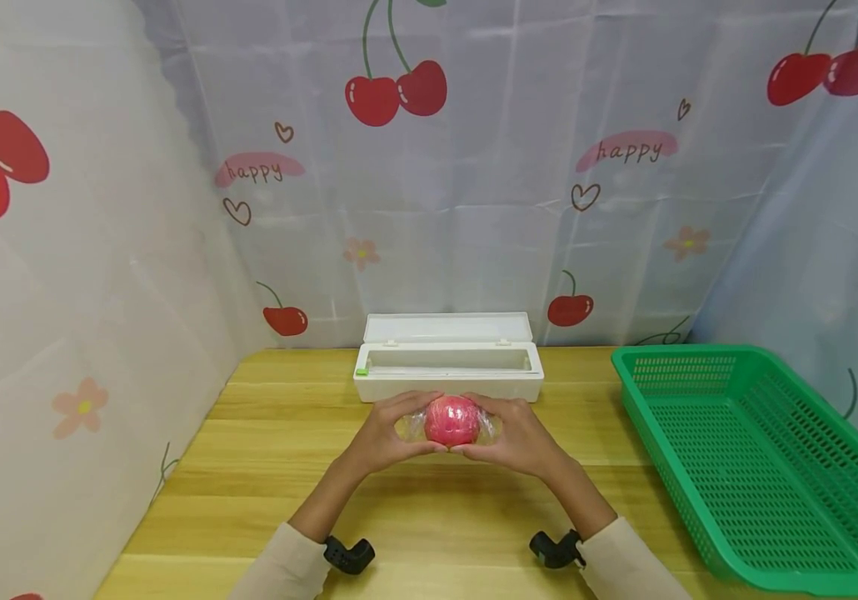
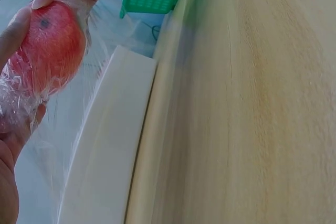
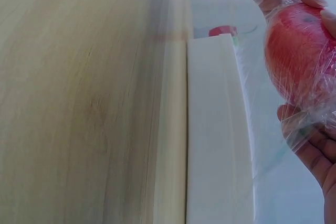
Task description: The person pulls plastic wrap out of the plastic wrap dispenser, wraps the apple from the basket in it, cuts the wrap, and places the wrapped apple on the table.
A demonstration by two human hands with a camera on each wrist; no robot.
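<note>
A red apple (image 1: 452, 421) wrapped in clear cling film (image 1: 487, 427) is held up between both hands, in front of the white box. My left hand (image 1: 382, 433) grips it from the left, thumb on the near side and fingers over the top. From the right, my right hand (image 1: 521, 435) holds it the same way, and the thumbs nearly meet below it. Bunched film sticks out at both sides of the apple. In the left wrist view, the apple (image 2: 58, 51) shows a small dark spot under the film. The right wrist view shows loose, crinkled film (image 3: 317, 103) near the fingers.
Behind the hands stands a long white box (image 1: 447, 389) with its lid (image 1: 447, 327) raised and a small green tab (image 1: 362, 372) at its left. A green plastic basket (image 1: 687, 492) sits at the right of the wooden table (image 1: 444, 525). Cherry-printed curtains (image 1: 466, 208) surround the table.
</note>
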